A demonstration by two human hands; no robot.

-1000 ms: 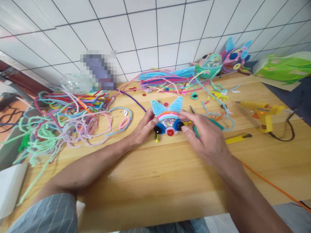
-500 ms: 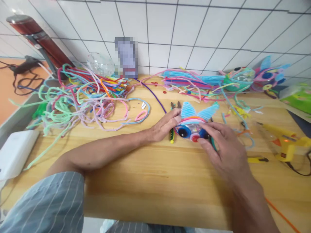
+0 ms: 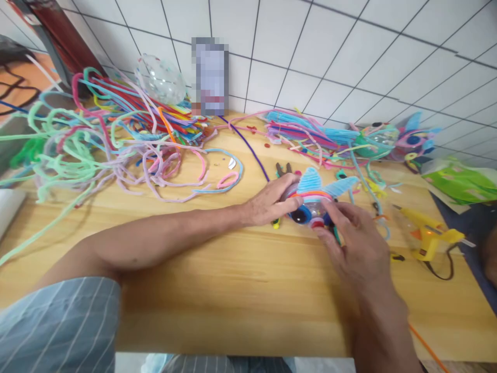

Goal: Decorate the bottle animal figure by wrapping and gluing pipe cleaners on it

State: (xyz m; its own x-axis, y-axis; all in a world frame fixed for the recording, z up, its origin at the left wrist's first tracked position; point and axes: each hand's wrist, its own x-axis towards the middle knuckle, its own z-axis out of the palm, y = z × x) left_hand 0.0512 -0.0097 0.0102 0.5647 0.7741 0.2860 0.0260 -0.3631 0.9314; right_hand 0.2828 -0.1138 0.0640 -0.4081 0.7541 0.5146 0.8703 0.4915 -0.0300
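Both hands are closing on a small pipe-cleaner animal face (image 3: pixel 310 199) sitting on the wooden table (image 3: pixel 217 280), right of centre. His left hand (image 3: pixel 272 203) is reaching in from the left with the forearm lying flat on the wood, fingers curled round the face's left edge. His right hand (image 3: pixel 355 246) is coming from the near right, fingertips pressing on the red button nose (image 3: pixel 316 224) and the blue-ringed eye beside it. The craft is showing two light-blue ears (image 3: pixel 324 182) and stacked coloured arcs above a clear dome.

Pliers (image 3: pixel 282 169) are lying just beyond the left hand. Far left, a big tangle of loose pipe cleaners (image 3: pixel 108 140) is spreading over the table, with a clear plastic ball (image 3: pixel 161 79) resting at its far edge. A straighter bundle (image 3: pixel 306 132) is lying at the far right beside two finished faces (image 3: pixel 396 139). A yellow glue gun (image 3: pixel 430 235) is standing at the right, near a green packet (image 3: pixel 460 181).
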